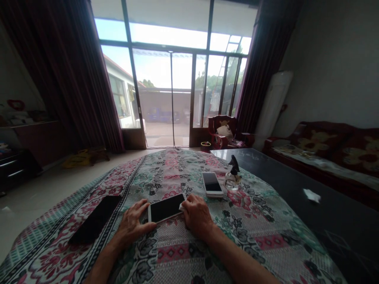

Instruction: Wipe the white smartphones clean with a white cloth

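A white-framed smartphone (167, 208) with a dark screen lies face up on the flowered tablecloth, turned sideways. My left hand (133, 221) steadies its left end, thumb at the lower corner and fingertips at the upper one. Over the right end, my right hand (197, 215) is closed on a small white wipe (181, 206), mostly hidden under the fingers and touching the phone. Just beyond that hand lies another white phone (212, 184), apparently stacked on something thin. Beside it stands a clear spray bottle (233, 179) with a black trigger head.
Left of my left hand lies a black phone or tablet (96, 219). The tablecloth (260, 221) covers a dark table (296, 228), where a crumpled white tissue (312, 195) lies at right. A wooden armchair (223, 130) and a sofa (331, 146) stand beyond, near glass doors (161, 98).
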`<action>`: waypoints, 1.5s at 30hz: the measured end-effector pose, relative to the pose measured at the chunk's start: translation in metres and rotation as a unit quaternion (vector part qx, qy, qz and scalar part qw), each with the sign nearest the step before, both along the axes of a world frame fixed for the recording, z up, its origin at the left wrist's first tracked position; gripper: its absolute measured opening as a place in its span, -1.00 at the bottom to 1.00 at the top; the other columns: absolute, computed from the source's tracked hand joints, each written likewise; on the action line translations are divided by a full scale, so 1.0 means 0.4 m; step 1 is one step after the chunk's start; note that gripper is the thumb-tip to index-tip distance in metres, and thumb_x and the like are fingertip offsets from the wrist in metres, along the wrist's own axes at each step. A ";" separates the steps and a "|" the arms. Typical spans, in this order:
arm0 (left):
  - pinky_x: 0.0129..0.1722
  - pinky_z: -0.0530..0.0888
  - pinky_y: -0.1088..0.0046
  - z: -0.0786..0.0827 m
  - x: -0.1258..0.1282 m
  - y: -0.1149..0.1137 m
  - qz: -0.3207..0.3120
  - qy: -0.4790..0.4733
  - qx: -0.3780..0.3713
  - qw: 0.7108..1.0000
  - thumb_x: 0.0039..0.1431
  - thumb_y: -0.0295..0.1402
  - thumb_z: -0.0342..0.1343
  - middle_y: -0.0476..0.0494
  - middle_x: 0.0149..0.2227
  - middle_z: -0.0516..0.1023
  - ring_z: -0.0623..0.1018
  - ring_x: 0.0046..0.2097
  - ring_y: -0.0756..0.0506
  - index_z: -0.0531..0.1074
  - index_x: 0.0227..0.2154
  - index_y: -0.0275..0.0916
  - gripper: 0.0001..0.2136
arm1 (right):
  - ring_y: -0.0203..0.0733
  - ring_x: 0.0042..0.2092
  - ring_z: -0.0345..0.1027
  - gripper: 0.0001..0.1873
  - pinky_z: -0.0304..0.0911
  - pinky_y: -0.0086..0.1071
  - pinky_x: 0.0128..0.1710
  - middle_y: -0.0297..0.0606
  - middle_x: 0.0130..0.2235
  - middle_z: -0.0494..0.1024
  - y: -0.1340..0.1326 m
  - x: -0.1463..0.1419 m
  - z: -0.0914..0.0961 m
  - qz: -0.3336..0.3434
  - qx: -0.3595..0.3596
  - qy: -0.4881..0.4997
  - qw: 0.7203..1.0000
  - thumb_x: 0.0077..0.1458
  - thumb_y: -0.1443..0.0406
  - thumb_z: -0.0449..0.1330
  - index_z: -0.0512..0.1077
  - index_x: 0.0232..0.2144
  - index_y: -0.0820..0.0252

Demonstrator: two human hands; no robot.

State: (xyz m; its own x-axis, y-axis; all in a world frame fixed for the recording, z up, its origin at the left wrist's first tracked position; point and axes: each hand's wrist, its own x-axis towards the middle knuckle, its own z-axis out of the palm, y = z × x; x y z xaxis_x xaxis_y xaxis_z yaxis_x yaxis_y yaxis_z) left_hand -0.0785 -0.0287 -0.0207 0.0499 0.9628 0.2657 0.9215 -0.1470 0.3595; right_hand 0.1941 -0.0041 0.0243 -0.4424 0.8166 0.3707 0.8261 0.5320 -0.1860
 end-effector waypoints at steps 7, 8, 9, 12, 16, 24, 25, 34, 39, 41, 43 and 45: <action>0.20 0.25 0.11 0.003 0.002 -0.001 -0.002 -0.003 -0.002 1.000 -0.07 -0.04 0.23 -0.26 0.22 0.33 0.30 0.23 -0.32 0.41 0.06 -0.23 -0.38 | -0.13 -0.13 0.24 -0.82 0.08 -0.30 -0.12 -0.23 -0.16 0.44 -0.006 -0.021 -0.016 0.008 0.001 -0.023 1.000 0.20 0.38 0.05 0.45 -0.23 0.12; 0.20 0.26 0.11 0.001 0.001 -0.001 0.000 -0.003 0.000 1.000 -0.08 -0.05 0.24 -0.26 0.21 0.33 0.30 0.24 -0.31 0.41 0.05 -0.22 -0.39 | -0.14 -0.12 0.24 -0.82 0.08 -0.30 -0.10 -0.25 -0.16 0.44 -0.010 -0.032 -0.020 0.028 0.004 -0.022 0.999 0.21 0.37 0.05 0.44 -0.21 0.10; 0.20 0.26 0.11 -0.001 0.000 0.000 0.000 -0.003 0.003 1.000 -0.08 -0.06 0.24 -0.26 0.21 0.34 0.30 0.23 -0.31 0.41 0.04 -0.21 -0.40 | -0.14 -0.11 0.23 -0.82 0.08 -0.30 -0.09 -0.26 -0.15 0.45 -0.014 -0.043 -0.023 0.049 0.006 -0.023 0.999 0.22 0.35 0.06 0.44 -0.20 0.09; 0.18 0.27 0.10 -0.004 0.001 -0.001 -0.003 -0.005 0.015 1.000 -0.10 -0.06 0.25 -0.26 0.19 0.36 0.33 0.22 -0.32 0.44 0.00 -0.20 -0.42 | -0.15 -0.12 0.23 -0.84 0.09 -0.31 -0.10 -0.28 -0.15 0.44 -0.024 -0.074 -0.028 0.098 0.007 -0.032 0.995 0.22 0.32 0.07 0.44 -0.21 0.08; 0.16 0.30 0.10 0.005 0.024 -0.011 -0.007 -0.004 0.028 1.000 -0.14 -0.06 0.27 -0.31 0.15 0.40 0.36 0.19 -0.34 0.46 -0.07 -0.26 -0.44 | -0.15 -0.14 0.22 -0.86 0.10 -0.31 -0.13 -0.28 -0.15 0.43 -0.017 -0.086 -0.025 0.116 0.004 -0.031 0.993 0.19 0.29 0.10 0.45 -0.23 0.07; 0.14 0.30 0.11 0.039 0.079 -0.036 0.016 0.001 0.009 1.000 -0.15 -0.10 0.26 -0.33 0.14 0.37 0.37 0.17 -0.33 0.43 -0.12 -0.27 -0.48 | -0.13 -0.13 0.25 -0.77 0.09 -0.32 -0.15 -0.21 -0.17 0.44 0.053 -0.003 -0.002 -0.033 -0.016 -0.009 0.999 0.16 0.40 0.04 0.48 -0.27 0.11; 0.14 0.30 0.10 0.040 0.080 -0.037 0.015 -0.001 0.009 1.000 -0.15 -0.10 0.26 -0.32 0.14 0.37 0.37 0.17 -0.33 0.43 -0.12 -0.27 -0.49 | -0.13 -0.13 0.26 -0.76 0.09 -0.33 -0.15 -0.20 -0.17 0.44 0.058 0.007 0.001 -0.049 -0.016 -0.006 0.999 0.17 0.41 0.03 0.48 -0.28 0.12; 0.15 0.28 0.10 0.037 0.075 -0.034 0.012 -0.007 0.000 1.000 -0.14 -0.06 0.24 -0.32 0.16 0.35 0.34 0.18 -0.34 0.41 -0.10 -0.27 -0.45 | -0.17 -0.12 0.24 -0.79 0.09 -0.36 -0.10 -0.23 -0.13 0.42 0.030 -0.024 -0.003 0.017 0.016 0.050 0.998 0.18 0.41 0.04 0.44 -0.20 0.13; 0.16 0.27 0.11 0.035 0.075 -0.032 0.014 -0.007 -0.006 1.000 -0.15 -0.06 0.25 -0.33 0.17 0.34 0.33 0.19 -0.34 0.41 -0.10 -0.27 -0.45 | -0.18 -0.14 0.24 -0.87 0.09 -0.34 -0.10 -0.28 -0.16 0.42 0.003 -0.043 -0.010 0.141 0.003 0.008 0.990 0.12 0.33 0.13 0.46 -0.28 0.09; 0.16 0.27 0.11 0.036 0.075 -0.032 0.012 -0.010 -0.005 1.000 -0.14 -0.06 0.24 -0.32 0.17 0.33 0.34 0.18 -0.34 0.41 -0.10 -0.26 -0.46 | -0.18 -0.14 0.24 -0.86 0.08 -0.33 -0.10 -0.30 -0.17 0.42 0.004 -0.037 -0.006 0.123 0.002 0.002 0.992 0.13 0.32 0.11 0.47 -0.28 0.07; 0.15 0.28 0.11 0.038 0.075 -0.033 0.009 -0.014 -0.001 1.000 -0.13 -0.06 0.24 -0.31 0.17 0.34 0.35 0.18 -0.34 0.41 -0.10 -0.25 -0.47 | -0.18 -0.14 0.24 -0.84 0.08 -0.33 -0.11 -0.29 -0.18 0.42 0.013 -0.029 -0.001 0.076 0.002 0.002 0.997 0.16 0.32 0.09 0.48 -0.28 0.07; 0.14 0.29 0.11 0.039 0.075 -0.035 0.011 -0.020 0.001 1.000 -0.14 -0.06 0.23 -0.30 0.16 0.35 0.36 0.17 -0.34 0.42 -0.11 -0.25 -0.47 | -0.17 -0.14 0.25 -0.82 0.09 -0.34 -0.13 -0.27 -0.20 0.43 0.025 -0.022 0.002 0.024 -0.003 -0.001 1.000 0.17 0.32 0.06 0.48 -0.31 0.09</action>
State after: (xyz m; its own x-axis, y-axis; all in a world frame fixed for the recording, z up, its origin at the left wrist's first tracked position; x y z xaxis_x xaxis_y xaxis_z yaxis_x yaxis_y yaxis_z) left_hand -0.0484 -0.0425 -0.0050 0.0191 0.9627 0.2698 0.9095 -0.1288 0.3953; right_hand 0.1851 0.0057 0.0249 -0.4814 0.7966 0.3656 0.8004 0.5695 -0.1871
